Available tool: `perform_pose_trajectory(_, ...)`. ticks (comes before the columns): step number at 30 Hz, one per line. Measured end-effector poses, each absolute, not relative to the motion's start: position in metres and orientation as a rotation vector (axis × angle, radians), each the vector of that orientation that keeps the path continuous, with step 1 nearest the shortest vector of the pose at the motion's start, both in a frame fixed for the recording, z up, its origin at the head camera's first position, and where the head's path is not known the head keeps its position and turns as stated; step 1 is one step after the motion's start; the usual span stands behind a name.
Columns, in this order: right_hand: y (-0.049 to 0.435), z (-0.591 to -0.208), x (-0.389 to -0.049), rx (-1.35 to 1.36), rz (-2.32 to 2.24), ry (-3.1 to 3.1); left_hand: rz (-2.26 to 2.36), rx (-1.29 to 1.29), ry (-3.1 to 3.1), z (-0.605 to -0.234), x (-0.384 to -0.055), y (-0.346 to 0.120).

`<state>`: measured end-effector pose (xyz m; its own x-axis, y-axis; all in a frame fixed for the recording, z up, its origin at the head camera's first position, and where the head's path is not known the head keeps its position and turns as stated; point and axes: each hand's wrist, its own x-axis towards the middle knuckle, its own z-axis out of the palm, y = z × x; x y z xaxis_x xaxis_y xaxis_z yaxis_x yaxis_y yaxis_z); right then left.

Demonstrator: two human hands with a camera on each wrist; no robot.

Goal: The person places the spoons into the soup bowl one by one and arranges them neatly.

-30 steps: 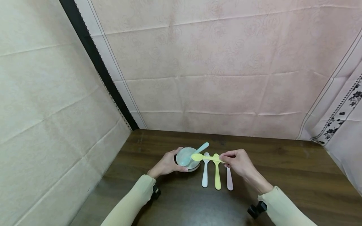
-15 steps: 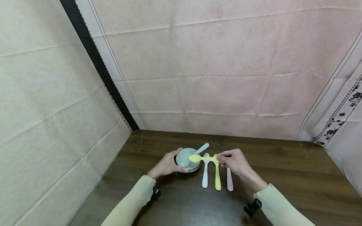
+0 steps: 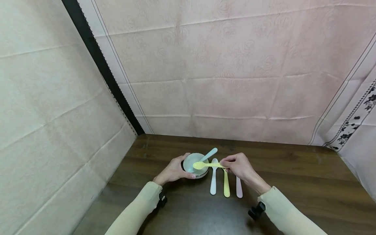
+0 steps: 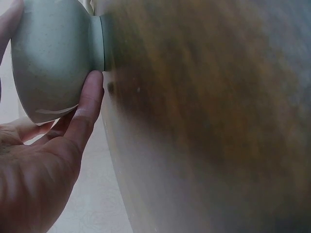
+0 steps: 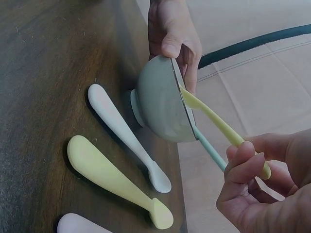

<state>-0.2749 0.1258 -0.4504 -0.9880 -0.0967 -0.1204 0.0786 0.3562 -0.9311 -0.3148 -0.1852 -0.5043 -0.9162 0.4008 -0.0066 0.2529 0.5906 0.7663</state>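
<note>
Fingers of my right hand pinch a yellow spoon, its scoop at the mouth of the bowl, which my left hand grips on the counter. A blue spoon leans inside. I judge this the placing step; next calls for lowering, then letting go.

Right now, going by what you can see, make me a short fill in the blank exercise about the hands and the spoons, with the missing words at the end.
1. A turquoise spoon leans in the ____ held by the left hand.
2. The right hand pinches a yellow spoon by its ____.
3. Between the white spoon and the lilac spoon lies a ____ spoon.
4. In all, ____ spoons lie on the wooden table.

Missing words: bowl; handle; yellow; three.
</note>
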Motion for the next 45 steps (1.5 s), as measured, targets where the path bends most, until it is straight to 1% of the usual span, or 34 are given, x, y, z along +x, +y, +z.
perform_pose_trajectory(7,0.119,-0.454,-0.282,-0.042,-1.674,2.462,1.235,0.520,2.630,-0.504,-0.314,-0.185)
perform_pose_trajectory(17,0.113,-0.456,-0.288,-0.020,-1.658,2.469,1.238,0.559,2.640,-0.506,-0.316,-0.185)
perform_pose_trajectory(32,0.108,-0.463,-0.298,-0.084,-1.629,2.450,1.218,0.592,2.652,-0.506,-0.316,-0.186)
perform_pose_trajectory(45,0.106,-0.465,-0.305,-0.070,-1.618,2.447,1.219,0.579,2.651,-0.507,-0.317,-0.186)
